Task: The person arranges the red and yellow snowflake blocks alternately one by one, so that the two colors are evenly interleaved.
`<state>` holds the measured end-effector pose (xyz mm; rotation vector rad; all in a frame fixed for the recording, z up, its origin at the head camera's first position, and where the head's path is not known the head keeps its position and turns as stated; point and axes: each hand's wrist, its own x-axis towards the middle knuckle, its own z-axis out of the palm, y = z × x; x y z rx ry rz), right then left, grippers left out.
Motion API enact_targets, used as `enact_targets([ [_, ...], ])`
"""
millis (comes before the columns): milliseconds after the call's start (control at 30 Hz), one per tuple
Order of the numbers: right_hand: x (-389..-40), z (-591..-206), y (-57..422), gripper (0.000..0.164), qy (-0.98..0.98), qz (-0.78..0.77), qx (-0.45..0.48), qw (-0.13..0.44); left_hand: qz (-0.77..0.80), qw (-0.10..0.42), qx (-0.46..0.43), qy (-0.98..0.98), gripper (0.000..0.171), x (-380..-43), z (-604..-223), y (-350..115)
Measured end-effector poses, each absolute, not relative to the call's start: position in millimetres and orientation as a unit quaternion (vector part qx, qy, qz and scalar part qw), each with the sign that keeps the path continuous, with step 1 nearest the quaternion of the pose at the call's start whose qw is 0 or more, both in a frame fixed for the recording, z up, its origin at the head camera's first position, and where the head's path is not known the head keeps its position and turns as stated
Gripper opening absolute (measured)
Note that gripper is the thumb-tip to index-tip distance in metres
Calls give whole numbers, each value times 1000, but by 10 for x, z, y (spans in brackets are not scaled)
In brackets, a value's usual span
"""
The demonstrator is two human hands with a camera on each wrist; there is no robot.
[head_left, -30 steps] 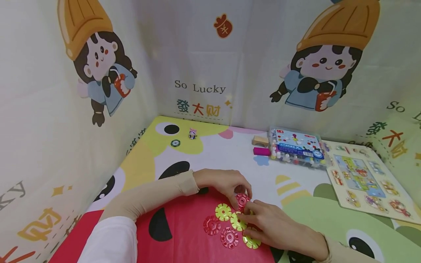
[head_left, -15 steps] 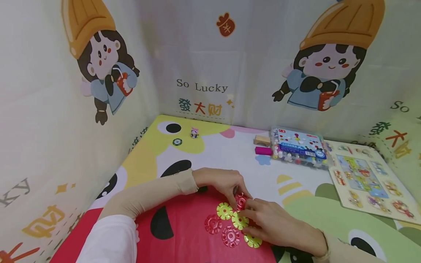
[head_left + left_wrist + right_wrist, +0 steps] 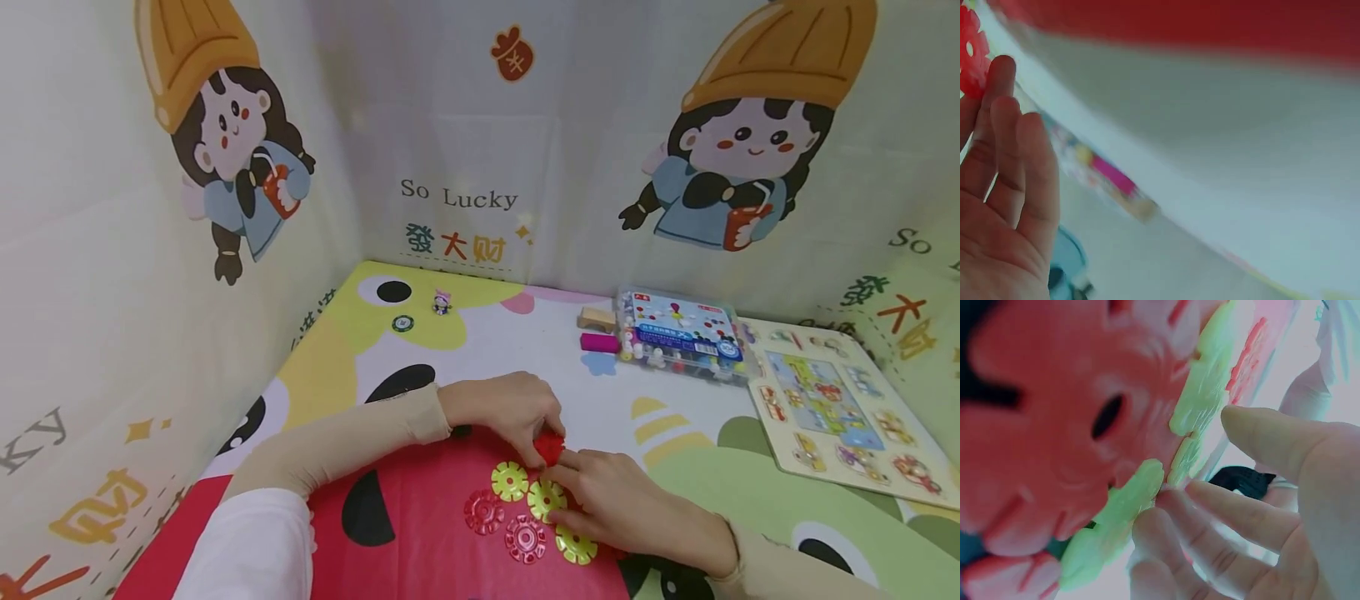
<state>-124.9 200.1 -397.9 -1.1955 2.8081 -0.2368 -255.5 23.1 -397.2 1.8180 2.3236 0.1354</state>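
Observation:
In the head view, my left hand (image 3: 510, 408) pinches a red notched plastic disc (image 3: 550, 447) between thumb and fingers. The left wrist view shows that red disc at its left edge, by the fingertips. My right hand (image 3: 622, 504) grips a yellow notched disc (image 3: 546, 498) just below it, part of a joined cluster. Another yellow disc (image 3: 510, 482) lies left of it, and a third yellow disc (image 3: 576, 544) below. Two red discs (image 3: 483, 512) (image 3: 525, 539) sit at the cluster's lower left. Close to the right wrist camera is a large red disc (image 3: 1054, 425).
At the back right stand a clear box of small parts (image 3: 682, 333), a magenta block (image 3: 600, 342) and a wooden block (image 3: 596, 319). A wooden puzzle board (image 3: 847, 408) lies further right. A small figurine (image 3: 442, 302) and a round token (image 3: 402, 323) are at the back left.
The red disc in my left hand has turned, so its patterned face no longer shows. The left fingers have shifted on it, and the right fingers have moved slightly on the yellow disc.

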Motion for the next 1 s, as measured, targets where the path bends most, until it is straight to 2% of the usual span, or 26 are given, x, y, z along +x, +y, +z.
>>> enact_targets([
  [133,-1319,-3951,1909,38,920,-65,-384,43,35,25,572,819,44,-2686,-3856,-123],
  [267,-1359,-3921,1855,35,922,-77,-374,65,60,-16,486,872,45,-2828,-3823,-763],
  [433,-1345,-3888,1864,39,927,-89,-352,97,79,3,338,938,50,-2903,-3856,-1578],
  [533,-1329,-3873,1888,38,929,-89,-346,98,86,18,293,952,51,-2951,-3897,-1832],
  [833,-1368,-3917,1911,37,924,-135,-339,116,145,69,233,959,57,-2955,-4032,-2064],
  [1000,-1322,-3925,1894,38,898,-199,-365,145,162,67,226,958,56,-2923,-4081,-2068],
])
